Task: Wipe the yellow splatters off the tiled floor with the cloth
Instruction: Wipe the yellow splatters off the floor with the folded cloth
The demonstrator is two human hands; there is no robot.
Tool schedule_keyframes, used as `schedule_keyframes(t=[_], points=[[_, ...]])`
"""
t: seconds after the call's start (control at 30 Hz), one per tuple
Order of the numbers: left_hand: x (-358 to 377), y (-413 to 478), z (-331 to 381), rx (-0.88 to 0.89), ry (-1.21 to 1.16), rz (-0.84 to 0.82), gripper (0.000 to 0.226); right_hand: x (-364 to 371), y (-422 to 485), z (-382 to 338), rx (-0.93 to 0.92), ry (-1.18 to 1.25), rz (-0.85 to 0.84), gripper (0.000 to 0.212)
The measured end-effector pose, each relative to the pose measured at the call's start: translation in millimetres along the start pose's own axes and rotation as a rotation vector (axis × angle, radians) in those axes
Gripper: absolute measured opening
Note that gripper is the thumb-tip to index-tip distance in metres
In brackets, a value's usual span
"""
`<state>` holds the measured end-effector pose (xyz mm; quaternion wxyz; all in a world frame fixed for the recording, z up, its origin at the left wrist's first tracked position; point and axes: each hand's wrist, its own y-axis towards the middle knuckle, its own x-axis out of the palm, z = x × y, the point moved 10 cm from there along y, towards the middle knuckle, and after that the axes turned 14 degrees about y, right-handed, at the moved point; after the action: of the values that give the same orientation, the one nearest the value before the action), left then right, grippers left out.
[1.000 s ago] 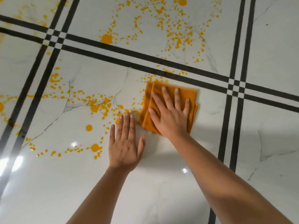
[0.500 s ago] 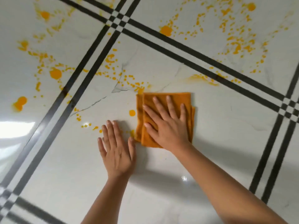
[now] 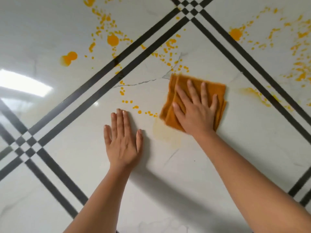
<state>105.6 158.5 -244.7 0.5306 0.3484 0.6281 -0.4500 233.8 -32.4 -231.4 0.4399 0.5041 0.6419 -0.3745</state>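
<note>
**A:** Where is the cloth [image 3: 180, 81] sitting?

**B:** Your right hand [image 3: 195, 113] is pressing it flat on the tiled floor [image 3: 235, 148], with fingers straight and spread across the top and nothing curling round it. The cloth is orange and folded into layers. It is lying on the white tile just below a cluster of yellow splatters [image 3: 180, 67].

**A:** And my left hand [image 3: 123, 142]?

**B:** It is resting palm down on bare tile beside the cloth, fingers straight and close together, holding nothing. A short row of drops [image 3: 139, 112] is running between your two hands (the last ones are reaching almost to the cloth's left edge).

**A:** What else is showing?

**B:** A pale yellow smear [image 3: 165, 135] is lying just below the cloth's lower left corner, by your right wrist. More splatters are spreading past the black double stripes [image 3: 117, 68] — one large round drop [image 3: 112, 39] to the upper left, another large drop [image 3: 235, 34] to the upper right.
</note>
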Motion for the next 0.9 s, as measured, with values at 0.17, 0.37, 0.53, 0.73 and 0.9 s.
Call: schedule_keyframes(t=[0.17, 0.37, 0.53, 0.73, 0.9], points=[[2, -3, -13, -0.106, -0.031, -0.005, 0.072, 27, -29, -60, -0.358, -0.005, -0.149, 0.054], [0, -3, -19, -0.078, -0.042, -0.006, 0.071, 13, 18, -28, -0.132, -0.012, -0.107, 0.055], [1, -2, -19, -0.067, -0.055, -0.014, 0.072, 35, -24, -86, -0.44, -0.01, -0.194, 0.054], [-4, 10, -36, 0.015, -0.023, 0.016, 0.072, 25, 30, -68, -0.157, -0.009, -0.111, 0.056], [-14, 39, -53, 0.069, -0.034, 0.025, 0.076, 45, -24, -115, -0.453, -0.013, -0.201, 0.054]])
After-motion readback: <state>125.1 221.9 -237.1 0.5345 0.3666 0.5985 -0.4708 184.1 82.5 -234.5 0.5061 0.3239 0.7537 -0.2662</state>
